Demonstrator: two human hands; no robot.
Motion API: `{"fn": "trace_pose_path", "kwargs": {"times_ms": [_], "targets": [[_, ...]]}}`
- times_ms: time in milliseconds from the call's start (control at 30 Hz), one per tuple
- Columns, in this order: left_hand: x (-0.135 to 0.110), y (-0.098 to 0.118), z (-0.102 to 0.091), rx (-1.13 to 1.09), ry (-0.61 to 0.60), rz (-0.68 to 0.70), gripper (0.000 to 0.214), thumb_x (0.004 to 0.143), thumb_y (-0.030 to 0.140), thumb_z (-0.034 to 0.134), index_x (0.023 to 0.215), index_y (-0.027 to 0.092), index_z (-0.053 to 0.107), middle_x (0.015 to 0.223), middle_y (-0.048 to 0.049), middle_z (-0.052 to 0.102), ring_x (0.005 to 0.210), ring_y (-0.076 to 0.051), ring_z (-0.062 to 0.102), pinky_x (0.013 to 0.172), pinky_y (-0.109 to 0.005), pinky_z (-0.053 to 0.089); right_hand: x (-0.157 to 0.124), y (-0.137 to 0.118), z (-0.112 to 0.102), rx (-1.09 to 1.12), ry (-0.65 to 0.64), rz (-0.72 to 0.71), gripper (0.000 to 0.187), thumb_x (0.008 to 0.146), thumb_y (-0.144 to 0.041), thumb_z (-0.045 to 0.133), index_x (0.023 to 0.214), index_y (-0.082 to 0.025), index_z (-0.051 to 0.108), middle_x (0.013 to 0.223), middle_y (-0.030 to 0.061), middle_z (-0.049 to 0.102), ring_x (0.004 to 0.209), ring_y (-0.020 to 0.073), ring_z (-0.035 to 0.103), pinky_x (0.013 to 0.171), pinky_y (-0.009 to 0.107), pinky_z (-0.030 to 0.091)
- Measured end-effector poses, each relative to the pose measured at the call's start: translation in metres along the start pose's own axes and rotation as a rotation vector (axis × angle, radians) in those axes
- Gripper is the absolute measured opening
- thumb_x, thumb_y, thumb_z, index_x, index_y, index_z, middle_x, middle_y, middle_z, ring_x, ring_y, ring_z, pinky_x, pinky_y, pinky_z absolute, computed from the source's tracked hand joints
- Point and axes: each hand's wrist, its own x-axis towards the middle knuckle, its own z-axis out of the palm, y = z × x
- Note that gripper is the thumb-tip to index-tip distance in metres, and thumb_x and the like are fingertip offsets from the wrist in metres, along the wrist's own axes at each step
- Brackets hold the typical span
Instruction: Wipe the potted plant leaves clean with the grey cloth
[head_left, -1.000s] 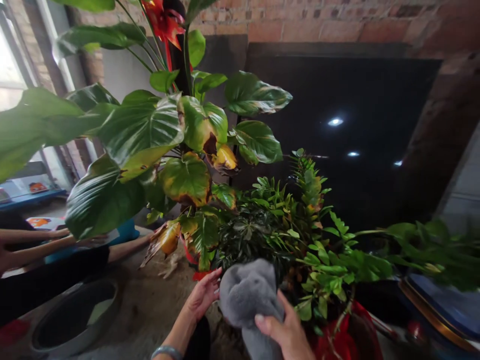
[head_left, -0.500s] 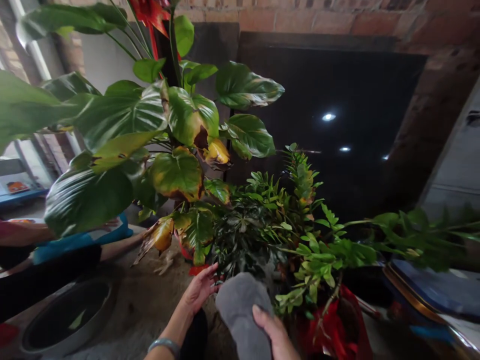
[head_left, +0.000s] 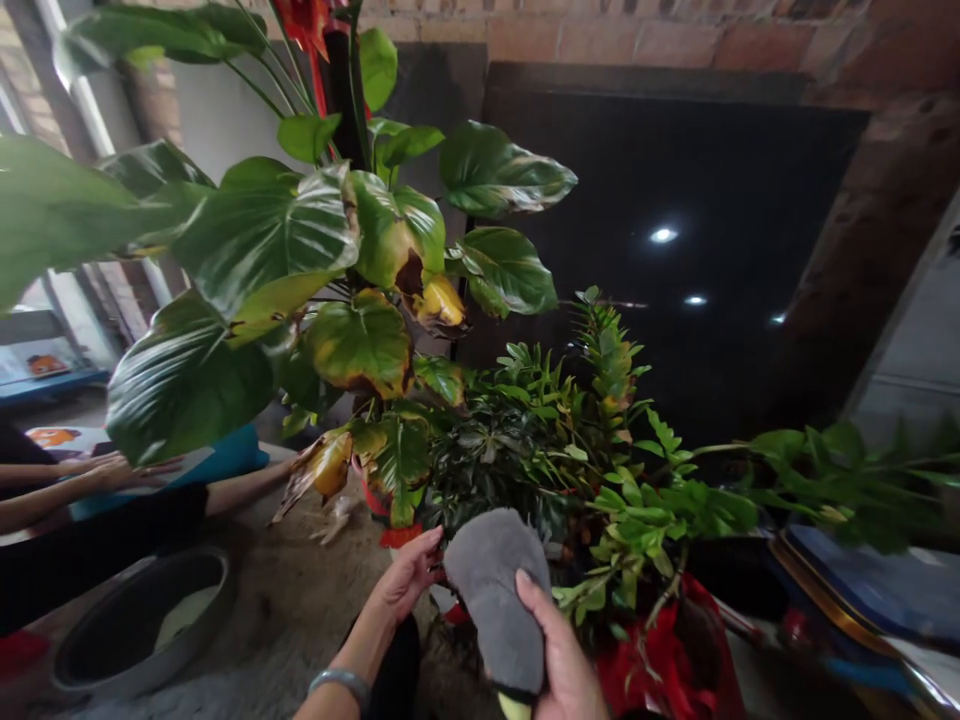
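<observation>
The right hand (head_left: pixel 561 655) grips a grey plush mitt (head_left: pixel 491 590); the left hand (head_left: pixel 405 578) stands open just beside it, holding nothing; a leafy plant (head_left: pixel 495 470) rises directly beyond.

The cloth (head_left: pixel 495 590) lay in the right hand (head_left: pixel 559 650), just beside the left hand (head_left: pixel 409 575) — both before the potted plants (head_left: pixel 525 470) (a basin (head_left: pixel 142 625) sat on the floor (head_left: pixel 300 620) to their left, another person's forearms (head_left: pixel 60 480) beyond it) — with a panel (head_left: pixel 660 260) behind the foliage, set into a brick wall (head_left: pixel 757 40).
</observation>
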Motion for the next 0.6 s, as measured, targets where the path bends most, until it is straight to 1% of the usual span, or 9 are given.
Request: {"fn": "trace_pose_path", "kwargs": {"times_ms": [100, 167, 200, 233, 300, 367, 433, 500, 600], "targets": [[-0.001, 0.000, 0.003, -0.008, 0.015, -0.015, 0.016, 0.061, 0.017, 0.076, 0.075, 0.016, 0.068, 0.071, -0.0014, 0.068, 0.064, -0.016, 0.061, 0.063, -0.027, 0.046, 0.010, -0.039, 0.012, 0.081, 0.062, -0.171, 0.059, 0.039, -0.041, 0.084, 0.091, -0.020, 0.066, 0.077, 0.0041, 0.073, 0.074, 0.0263, 0.068, 0.066, 0.037, 0.053], [-0.002, 0.000, 0.005, -0.018, 0.030, -0.015, 0.015, 0.062, 0.016, 0.076, 0.074, 0.016, 0.067, 0.070, -0.0009, 0.068, 0.063, -0.015, 0.061, 0.062, -0.026, 0.046, 0.027, -0.056, 0.018, 0.098, 0.089, -0.286, 0.064, 0.036, -0.036, 0.084, 0.094, -0.020, 0.065, 0.077, 0.0009, 0.073, 0.074, 0.0236, 0.067, 0.072, 0.036, 0.052], [-0.003, 0.000, 0.006, -0.020, 0.032, -0.013, 0.014, 0.063, 0.016, 0.075, 0.075, 0.016, 0.067, 0.070, -0.0012, 0.068, 0.063, -0.015, 0.062, 0.061, -0.026, 0.045, 0.036, -0.056, 0.020, 0.110, 0.099, -0.278, 0.062, 0.036, -0.036, 0.084, 0.092, -0.020, 0.065, 0.076, 0.0005, 0.073, 0.076, 0.0236, 0.067, 0.074, 0.036, 0.052], [-0.003, 0.000, 0.006, -0.021, 0.032, -0.013, 0.013, 0.064, 0.017, 0.074, 0.075, 0.016, 0.067, 0.071, -0.0015, 0.069, 0.064, -0.015, 0.062, 0.061, -0.026, 0.045, 0.042, -0.049, 0.019, 0.118, 0.107, -0.227, 0.059, 0.036, -0.038, 0.083, 0.089, -0.020, 0.065, 0.076, 0.0009, 0.073, 0.079, 0.0242, 0.067, 0.075, 0.036, 0.052], [-0.005, 0.001, 0.007, -0.017, 0.017, -0.017, 0.013, 0.065, 0.019, 0.073, 0.077, 0.017, 0.068, 0.073, -0.0026, 0.070, 0.066, -0.017, 0.064, 0.062, -0.026, 0.046, 0.044, -0.021, 0.014, 0.091, 0.111, -0.075, 0.053, 0.039, -0.043, 0.082, 0.084, -0.020, 0.067, 0.079, 0.0034, 0.073, 0.088, 0.0264, 0.066, 0.077, 0.037, 0.052], [-0.006, 0.001, 0.007, -0.007, -0.002, -0.004, 0.011, 0.066, 0.020, 0.073, 0.075, 0.016, 0.069, 0.071, -0.0032, 0.070, 0.066, -0.018, 0.064, 0.063, -0.027, 0.046, 0.032, 0.013, 0.007, 0.035, 0.099, 0.066, 0.050, 0.041, -0.048, 0.081, 0.079, -0.020, 0.068, 0.081, 0.0059, 0.073, 0.091, 0.0289, 0.066, 0.077, 0.040, 0.052], [-0.008, 0.002, 0.007, 0.006, -0.010, 0.015, 0.005, 0.067, 0.019, 0.071, 0.068, 0.015, 0.069, 0.065, -0.0028, 0.070, 0.063, -0.018, 0.062, 0.064, -0.028, 0.047, 0.013, 0.033, 0.005, 0.017, 0.042, 0.123, 0.048, 0.042, -0.050, 0.080, 0.078, -0.020, 0.068, 0.080, 0.0068, 0.073, 0.089, 0.0307, 0.066, 0.078, 0.042, 0.051], [-0.008, 0.001, 0.007, 0.017, 0.000, 0.026, 0.007, 0.068, 0.014, 0.067, 0.061, 0.014, 0.068, 0.060, -0.0018, 0.069, 0.060, -0.017, 0.060, 0.065, -0.029, 0.047, -0.003, 0.028, 0.014, -0.009, -0.055, 0.085, 0.051, 0.045, -0.044, 0.081, 0.087, -0.019, 0.068, 0.082, 0.0062, 0.073, 0.087, 0.0298, 0.066, 0.080, 0.042, 0.050], [-0.004, -0.004, 0.005, 0.029, -0.002, 0.033, 0.012, 0.071, 0.010, 0.061, 0.061, 0.013, 0.069, 0.058, -0.0013, 0.068, 0.062, -0.019, 0.060, 0.066, -0.030, 0.047, -0.001, -0.012, 0.041, -0.147, -0.221, -0.142, 0.063, 0.048, -0.033, 0.081, 0.106, -0.018, 0.061, 0.093, 0.0051, 0.072, 0.087, 0.0258, 0.065, 0.081, 0.037, 0.048]]}}
